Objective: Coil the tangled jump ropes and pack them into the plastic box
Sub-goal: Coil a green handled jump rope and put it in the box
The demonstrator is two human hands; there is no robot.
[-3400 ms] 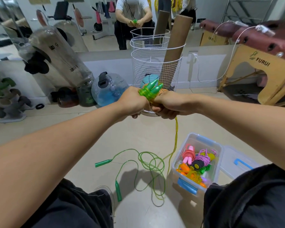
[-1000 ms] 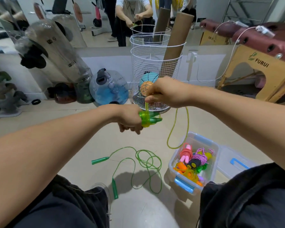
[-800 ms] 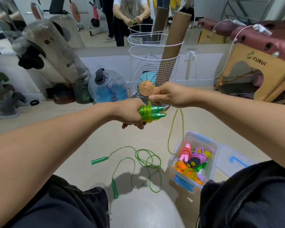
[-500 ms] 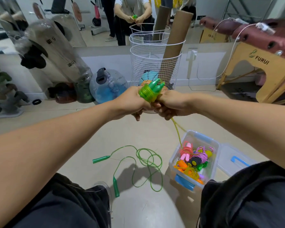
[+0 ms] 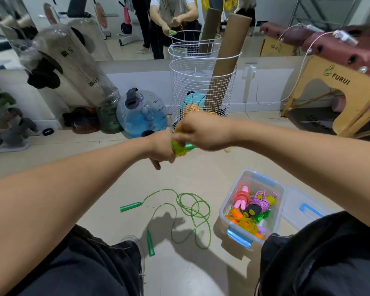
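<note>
My left hand grips a yellow-green jump rope, its cord wound in a bundle around the green handles. My right hand is blurred just above and to the right of the bundle and pinches the cord's loose end. A second, darker green jump rope lies tangled on the floor between my knees, handles to the left. The clear plastic box with blue latches stands open at the right, holding several coiled ropes in pink, purple, orange and yellow.
The box's lid lies right of the box. A white wire basket with cardboard tubes and balls stands ahead, a blue water jug to its left. A wooden massage table is at right. A wall mirror runs behind.
My hands dropped from chest height to lower down. The right hand swung over the bundle, and the hanging tail of yellow-green cord is now almost all wound on. The floor rope has not moved.
</note>
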